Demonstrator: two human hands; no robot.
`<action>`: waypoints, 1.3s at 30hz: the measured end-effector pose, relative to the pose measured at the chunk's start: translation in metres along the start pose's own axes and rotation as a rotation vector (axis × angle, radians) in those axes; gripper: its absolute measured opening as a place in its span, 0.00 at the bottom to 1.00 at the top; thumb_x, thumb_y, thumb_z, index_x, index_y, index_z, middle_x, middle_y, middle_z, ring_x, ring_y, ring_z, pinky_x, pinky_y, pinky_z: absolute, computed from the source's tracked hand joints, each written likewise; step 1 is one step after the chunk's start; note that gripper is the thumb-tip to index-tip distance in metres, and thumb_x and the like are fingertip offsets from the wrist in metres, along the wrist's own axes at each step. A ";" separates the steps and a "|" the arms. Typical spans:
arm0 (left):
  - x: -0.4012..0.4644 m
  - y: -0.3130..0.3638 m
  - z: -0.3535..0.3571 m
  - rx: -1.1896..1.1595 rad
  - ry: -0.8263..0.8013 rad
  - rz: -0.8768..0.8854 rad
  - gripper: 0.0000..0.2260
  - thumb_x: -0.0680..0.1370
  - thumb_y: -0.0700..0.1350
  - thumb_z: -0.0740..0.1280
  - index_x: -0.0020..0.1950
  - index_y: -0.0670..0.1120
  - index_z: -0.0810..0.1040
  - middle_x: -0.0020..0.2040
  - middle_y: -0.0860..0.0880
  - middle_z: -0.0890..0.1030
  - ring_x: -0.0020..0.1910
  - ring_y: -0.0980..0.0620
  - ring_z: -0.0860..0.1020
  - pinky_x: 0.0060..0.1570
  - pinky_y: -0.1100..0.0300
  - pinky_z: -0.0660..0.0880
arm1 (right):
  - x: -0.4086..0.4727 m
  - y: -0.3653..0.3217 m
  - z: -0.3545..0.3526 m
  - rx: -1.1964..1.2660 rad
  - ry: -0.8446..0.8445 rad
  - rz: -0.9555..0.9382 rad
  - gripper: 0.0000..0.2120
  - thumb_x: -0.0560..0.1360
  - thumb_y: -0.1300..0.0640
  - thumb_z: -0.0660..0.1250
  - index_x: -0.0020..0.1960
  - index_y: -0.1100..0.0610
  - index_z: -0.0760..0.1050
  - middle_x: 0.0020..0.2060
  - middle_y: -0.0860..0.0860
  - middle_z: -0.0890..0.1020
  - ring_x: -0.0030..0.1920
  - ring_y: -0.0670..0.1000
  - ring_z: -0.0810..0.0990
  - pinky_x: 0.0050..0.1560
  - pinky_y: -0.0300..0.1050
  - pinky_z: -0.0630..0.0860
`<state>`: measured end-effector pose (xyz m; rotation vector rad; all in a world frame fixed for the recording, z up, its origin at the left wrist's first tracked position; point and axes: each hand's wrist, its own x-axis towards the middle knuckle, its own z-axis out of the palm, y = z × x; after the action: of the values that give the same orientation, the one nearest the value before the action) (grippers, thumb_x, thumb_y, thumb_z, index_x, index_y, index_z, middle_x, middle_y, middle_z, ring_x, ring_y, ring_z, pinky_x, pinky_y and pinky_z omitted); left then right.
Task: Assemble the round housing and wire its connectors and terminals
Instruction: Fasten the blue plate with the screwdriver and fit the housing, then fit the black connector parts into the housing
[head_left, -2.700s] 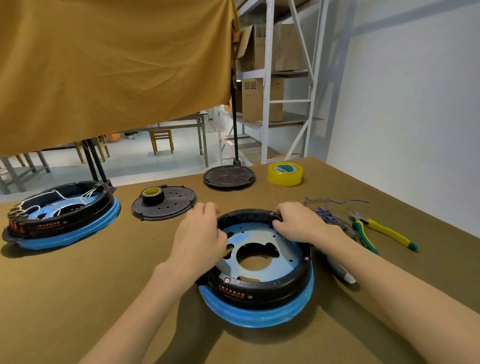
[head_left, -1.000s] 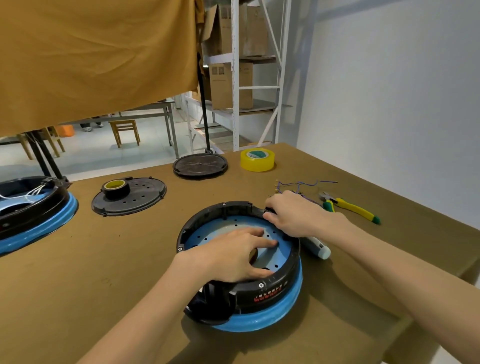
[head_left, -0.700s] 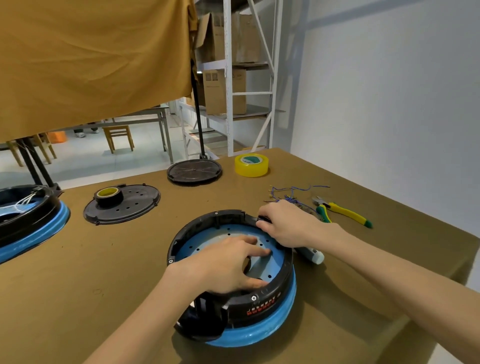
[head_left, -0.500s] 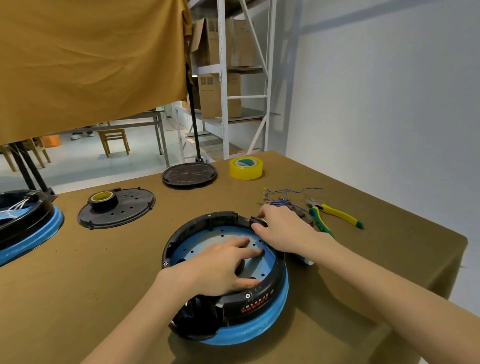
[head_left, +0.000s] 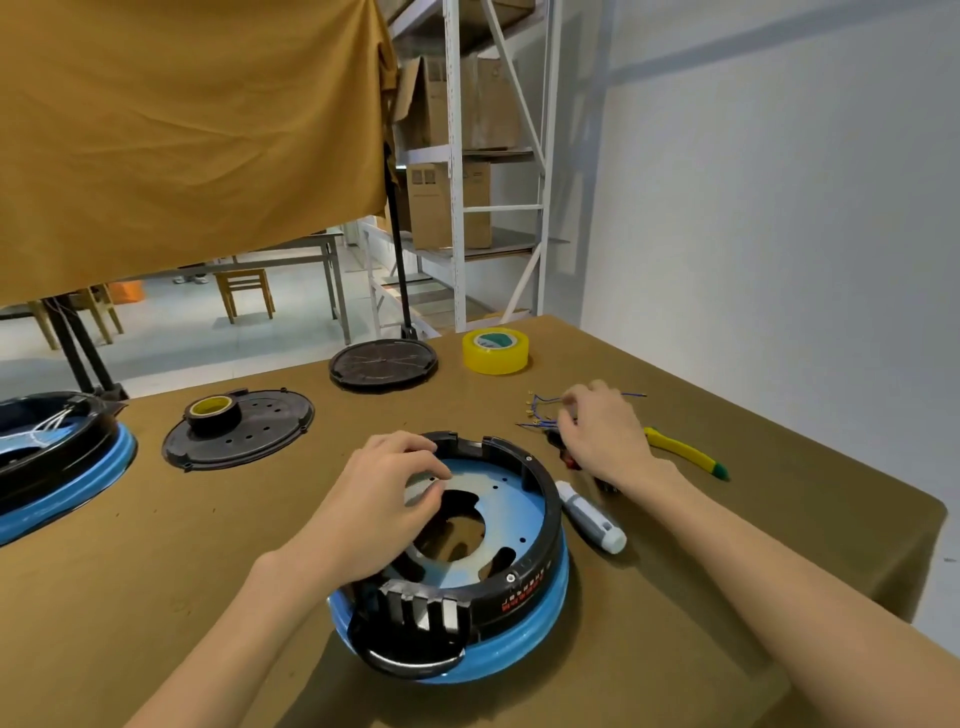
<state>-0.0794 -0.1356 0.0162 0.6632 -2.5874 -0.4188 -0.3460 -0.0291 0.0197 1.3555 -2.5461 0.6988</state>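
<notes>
The round housing (head_left: 524, 525) lies flat on the brown worktop (head_left: 779, 519), near the front edge and in the middle of the view. Its open side faces up. It is a black ring on a blue rim. Inside it lies a pale blue plate (head_left: 498, 499) with small holes and one big hole in the middle. A black block with ribs sticks out of the ring on the side nearest the person.

The left hand (head_left: 374, 514) rests over the left part of the housing. Its fingers are bent over the plate, and its grip holds nothing that can be seen.

The right hand (head_left: 602, 441) is off the housing, just to the right of it. Its fingers are curled down on a bunch of thin blue wires (head_left: 540, 410) with small yellow ends. The grip looks narrow, but I cannot tell if it pinches the wires.

A grey and white tool (head_left: 592, 517) lies just beside the housing on the right. Yellow pliers (head_left: 685, 452) lie behind the right wrist. A yellow tape roll (head_left: 496, 351) stands farther back. A second housing (head_left: 57, 462) at the left edge has white wires in it. A black lid (head_left: 239, 428) carries a small tape roll (head_left: 213, 410). Another black lid (head_left: 383, 362) lies behind.
</notes>
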 end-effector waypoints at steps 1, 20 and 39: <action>-0.001 -0.001 0.001 0.033 0.009 -0.025 0.11 0.83 0.53 0.65 0.65 0.59 0.80 0.70 0.60 0.72 0.73 0.57 0.64 0.74 0.53 0.62 | 0.006 0.008 0.003 -0.129 -0.074 0.030 0.16 0.83 0.51 0.60 0.65 0.58 0.76 0.60 0.58 0.77 0.61 0.60 0.76 0.62 0.56 0.74; 0.002 -0.004 0.010 0.219 -0.097 -0.128 0.25 0.83 0.60 0.62 0.80 0.59 0.64 0.83 0.56 0.57 0.81 0.52 0.53 0.79 0.52 0.54 | 0.020 0.024 0.028 -0.159 -0.224 -0.021 0.18 0.78 0.43 0.69 0.63 0.50 0.75 0.54 0.51 0.82 0.56 0.56 0.79 0.61 0.55 0.73; 0.002 -0.001 0.008 0.200 -0.091 -0.123 0.23 0.83 0.59 0.62 0.77 0.59 0.67 0.82 0.56 0.58 0.81 0.52 0.54 0.79 0.52 0.54 | 0.008 0.029 0.017 0.260 -0.097 -0.038 0.04 0.78 0.56 0.73 0.46 0.51 0.78 0.40 0.48 0.84 0.41 0.47 0.82 0.42 0.42 0.77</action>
<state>-0.0841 -0.1359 0.0093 0.8951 -2.7068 -0.2344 -0.3731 -0.0292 -0.0017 1.5476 -2.5653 1.0090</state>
